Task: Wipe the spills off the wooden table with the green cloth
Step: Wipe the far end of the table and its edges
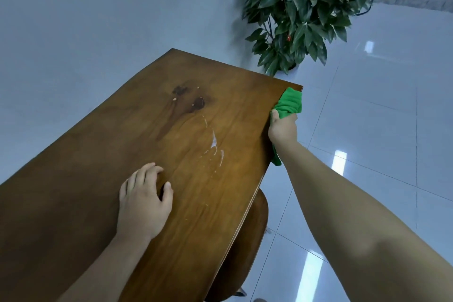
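Head view looks down along a wooden table that runs from the near left corner away toward the far right. On its near left part rests the left hand, palm down on the bare wood, fingers spread a little and lightly curled, thumb out to the right, holding nothing. Farther along, near the middle of the top, lie the spills: two dark wet patches with a few pale crumbs beside them, and nearer to the camera a thin whitish streak with scattered small drops trailing toward the right edge. None of these marks touches either hand.

At the far right edge of the table, close to its corner, the right hand grips the green cloth. The fingers are closed tightly around a bunched fold of it, with the thumb on the table side. Most of the cloth bulges out beyond the knuckles against the table edge, and a small tail hangs down below the wrist. Whether the cloth lies on the tabletop or only against its rim is hard to tell from this angle.

Under the right edge, nearer the camera, a rounded wooden chair seat shows. Beyond the far corner stands a leafy potted plant on the glossy tiled floor.
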